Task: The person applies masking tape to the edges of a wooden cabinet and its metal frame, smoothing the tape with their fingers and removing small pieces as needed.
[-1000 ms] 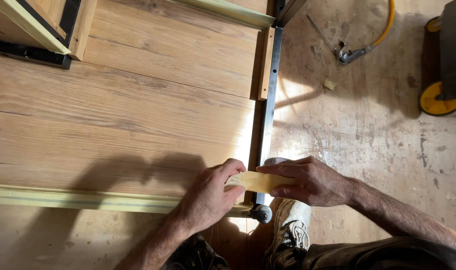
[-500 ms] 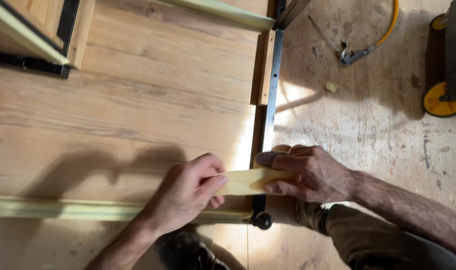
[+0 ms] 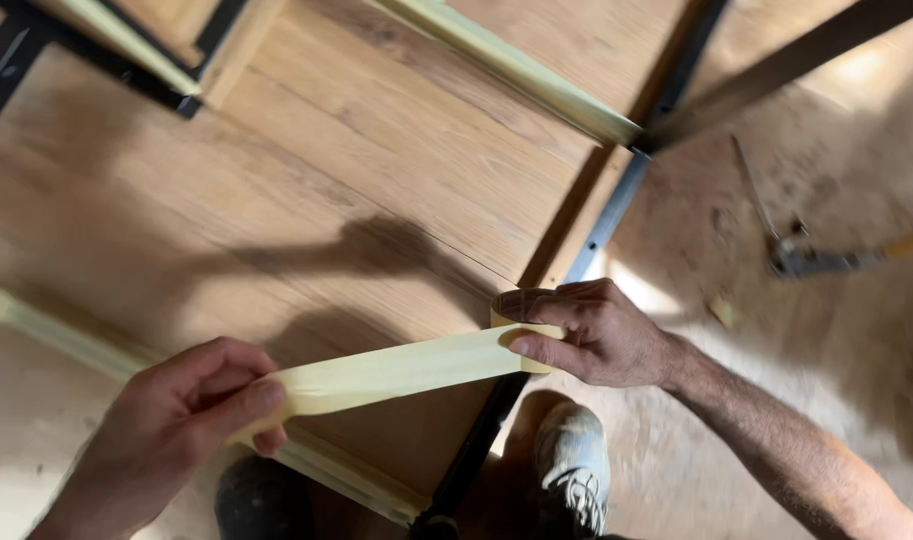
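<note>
- Right hand [image 3: 602, 335] clasps tape roll [image 3: 522, 318] at panel [image 3: 307, 200] right edge; grip closed round it
- Left hand [image 3: 172, 425] pinches tape strip [image 3: 397, 370] end near taped front edge
- Since 1 s ago: hands drawn apart; strip longer, taut; enough for a longer run, I judge

I see the broad wooden panel [image 3: 307, 200] lying bare across the middle, so there is open room above it from the dark shadows up to the far taped edge strip [image 3: 517, 70]. Down low, the stretched strip of masking tape [image 3: 397, 370] spans between my left hand [image 3: 167, 430] and right hand [image 3: 587, 335], barring any straight pass from the near side onto the panel. The black metal rail [image 3: 607, 220] runs along the panel's right edge, a raised line to cross. Right of it the dusty floor [image 3: 777, 400] is open, save a metal tool [image 3: 797, 255] and my shoe [image 3: 567, 470] just under the right hand.
</note>
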